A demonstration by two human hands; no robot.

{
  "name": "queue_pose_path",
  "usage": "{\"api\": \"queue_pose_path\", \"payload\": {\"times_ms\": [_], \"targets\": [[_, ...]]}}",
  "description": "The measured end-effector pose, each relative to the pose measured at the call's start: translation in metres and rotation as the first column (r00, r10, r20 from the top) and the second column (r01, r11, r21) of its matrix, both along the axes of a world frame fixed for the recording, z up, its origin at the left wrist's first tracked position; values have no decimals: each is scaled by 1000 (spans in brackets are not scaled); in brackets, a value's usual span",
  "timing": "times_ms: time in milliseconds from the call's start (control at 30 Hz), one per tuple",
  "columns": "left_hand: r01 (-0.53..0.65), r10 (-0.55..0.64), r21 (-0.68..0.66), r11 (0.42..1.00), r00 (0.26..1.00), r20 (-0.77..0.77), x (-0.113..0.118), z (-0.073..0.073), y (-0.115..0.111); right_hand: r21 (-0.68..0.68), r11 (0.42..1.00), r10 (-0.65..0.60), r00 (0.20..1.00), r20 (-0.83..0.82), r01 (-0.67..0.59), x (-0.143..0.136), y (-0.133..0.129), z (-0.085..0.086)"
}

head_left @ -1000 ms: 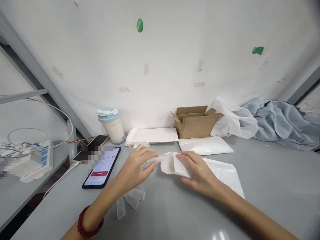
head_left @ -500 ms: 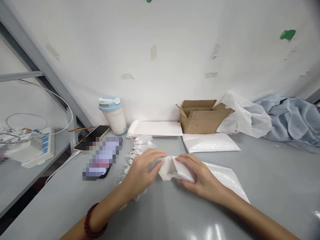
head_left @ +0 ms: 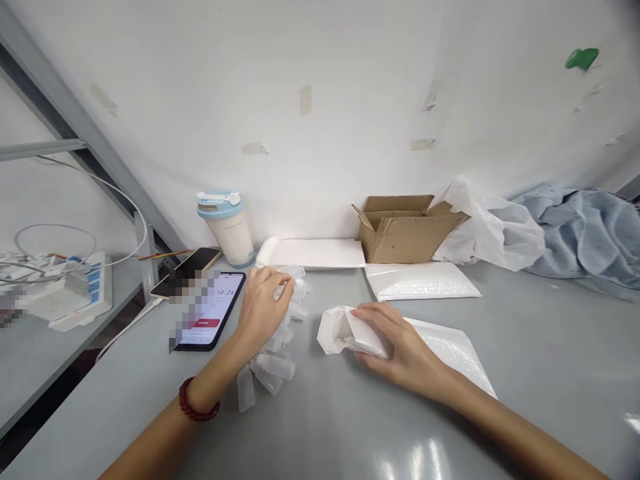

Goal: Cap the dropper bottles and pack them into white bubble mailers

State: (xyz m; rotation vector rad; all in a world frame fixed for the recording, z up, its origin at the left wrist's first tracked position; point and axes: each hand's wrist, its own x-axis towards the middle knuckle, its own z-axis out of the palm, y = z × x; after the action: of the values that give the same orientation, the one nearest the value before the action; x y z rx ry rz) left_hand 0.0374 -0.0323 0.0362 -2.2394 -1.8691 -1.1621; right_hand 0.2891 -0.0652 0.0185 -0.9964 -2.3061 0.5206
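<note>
My right hand [head_left: 400, 343] is wrapped round a white padded envelope [head_left: 363, 333], whose open mouth faces left. Over the upper part of a row of translucent plastic pieces [head_left: 275, 367] is my left hand [head_left: 265, 300]. Its thumb and fingers are pinched together, and whatever lies between them is too small or hidden to make out. Partly behind my right forearm, another white bubble envelope [head_left: 457, 353] lies flat on the grey table [head_left: 320, 427].
A cardboard box [head_left: 410, 237] stands open by the wall, with a bubble envelope [head_left: 423, 281] in front. Left of it are white envelopes [head_left: 315, 253], a cup [head_left: 230, 233] and two phones [head_left: 215, 313]. A plastic bag [head_left: 500, 230] and blue cloth [head_left: 590, 233] lie at right.
My left hand has moved away from the envelope's mouth, up and left to the plastic pieces. My right hand still holds the envelope in about the same place.
</note>
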Motion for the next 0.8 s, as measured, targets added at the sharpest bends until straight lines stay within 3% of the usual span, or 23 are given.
{"api": "queue_pose_path", "payload": {"times_ms": [133, 200, 300, 367, 500, 633, 800], "targets": [[-44, 39, 60, 997, 996, 79, 2, 8, -8, 8, 1000, -5, 1000, 5, 5, 0, 0, -2], [-50, 37, 65, 997, 981, 189, 3, 14, -14, 2, 1000, -31, 999, 9, 31, 2, 1, -2], [53, -37, -27, 998, 909, 415, 7, 23, -24, -19, 998, -62, 998, -17, 62, 3, 4, -1], [138, -77, -92, 986, 871, 484, 12, 24, -30, -42, 996, -79, 995, -52, 77, 3, 5, 1], [244, -137, -184, 952, 880, 456, 28, 19, -39, -38, 992, -121, 984, -131, 117, 2, 3, 6], [383, -271, -261, 886, 885, 379, 41, 13, -49, 71, 991, -106, 983, -149, 118, 0, -8, 8], [481, -470, -207, 852, 877, 101, 47, 6, -55, 229, 973, -27, 999, -45, 36, 0, -18, 8]]}}
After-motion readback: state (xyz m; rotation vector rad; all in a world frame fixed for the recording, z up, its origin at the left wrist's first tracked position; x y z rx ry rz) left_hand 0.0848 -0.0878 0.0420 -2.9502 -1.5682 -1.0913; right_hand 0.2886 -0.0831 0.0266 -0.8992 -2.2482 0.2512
